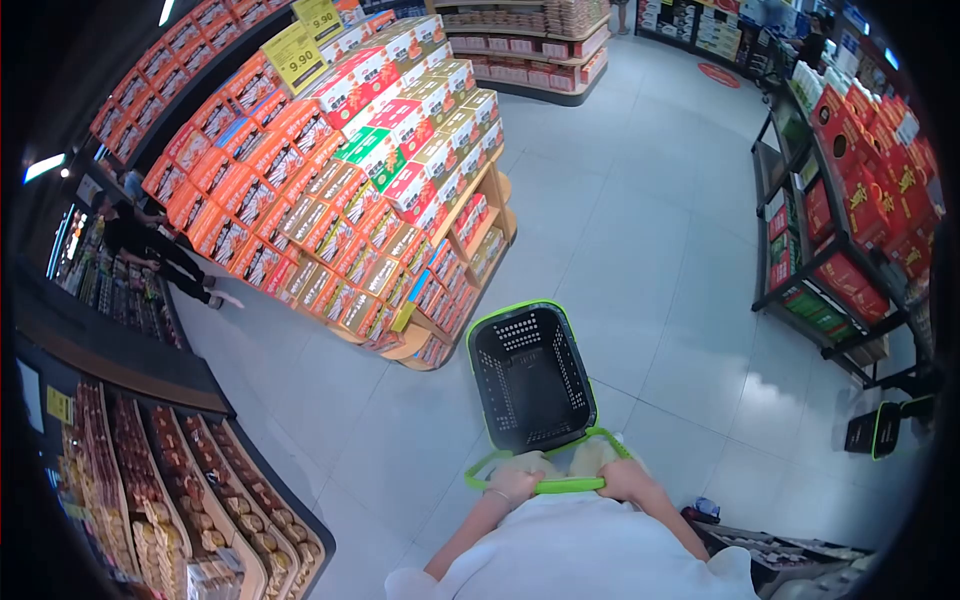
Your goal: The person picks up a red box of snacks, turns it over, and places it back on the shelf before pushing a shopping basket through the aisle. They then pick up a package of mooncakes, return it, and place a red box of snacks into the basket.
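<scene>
In front of my body stands a black shopping basket [532, 375] with a green rim, its dark perforated walls and bottom in view. A bright green handle [570, 485] stretches from it toward my white top. My left hand [515, 480] is closed around the left part of this handle, with a thin band at the wrist. Farther right, my right hand [622, 478] grips the same handle. Some fingertips of both hands are hidden.
A stepped display of orange, red and green boxes [290, 170] stands ahead left, under yellow price signs [293, 58]. Shelves with red packages [860, 200] line the right. A person in black [155, 245] stands far left, near a curved snack shelf [215, 480]. Another basket [872, 430] sits right.
</scene>
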### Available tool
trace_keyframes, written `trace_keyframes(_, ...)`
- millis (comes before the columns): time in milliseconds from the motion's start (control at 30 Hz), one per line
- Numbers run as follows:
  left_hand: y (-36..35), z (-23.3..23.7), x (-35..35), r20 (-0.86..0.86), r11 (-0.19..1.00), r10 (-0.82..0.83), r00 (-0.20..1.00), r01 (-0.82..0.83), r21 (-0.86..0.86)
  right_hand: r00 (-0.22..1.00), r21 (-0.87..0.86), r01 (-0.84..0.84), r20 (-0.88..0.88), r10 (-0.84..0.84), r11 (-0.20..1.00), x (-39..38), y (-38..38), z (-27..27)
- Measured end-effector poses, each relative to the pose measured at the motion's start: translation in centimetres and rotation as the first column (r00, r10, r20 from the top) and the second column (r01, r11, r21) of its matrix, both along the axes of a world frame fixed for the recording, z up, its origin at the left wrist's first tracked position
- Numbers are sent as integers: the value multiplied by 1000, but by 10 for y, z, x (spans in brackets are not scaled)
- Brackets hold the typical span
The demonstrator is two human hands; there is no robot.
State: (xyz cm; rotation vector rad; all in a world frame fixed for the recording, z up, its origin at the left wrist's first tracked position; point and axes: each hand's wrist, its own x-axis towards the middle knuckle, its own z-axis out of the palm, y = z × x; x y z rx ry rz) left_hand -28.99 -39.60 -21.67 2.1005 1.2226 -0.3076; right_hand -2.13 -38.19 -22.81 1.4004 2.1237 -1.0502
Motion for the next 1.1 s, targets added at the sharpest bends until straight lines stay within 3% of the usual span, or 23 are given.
trace_keyframes(133, 7, -5, -22, 55, 998, -29, 998, 31, -49, 999, 4, 35, -22, -35, 999, -18, -2, 4)
trace_keyframes(500, 72, 22, 17, 97, 998, -39, 995, 43, -40, 989, -21, 118, -87, -120, 993, 16, 41, -1)
trace_keyframes(633, 84, -13, 26, 43, 998, -59, 997, 59, 12, 986, -8, 137, -98, -138, 990, 31, 60, -3)
trace_keyframes(833, 93, -17, 33, -137, 996, -58, 989, 67, 59, 978, 11, 103, -183, -99, 995, 36, 83, -8)
trace_keyframes(1000, 110, -9, 31, -109, 1000, -4, 994, 4, 3, 986, 82, 3, -169, 11, 997, 35, 112, 1)
trace_keyframes(1100, 120, -18, 17, -98, 999, 19, 995, -15, 41, 985, 70, 42, -170, -30, 997, 22, 122, -1)
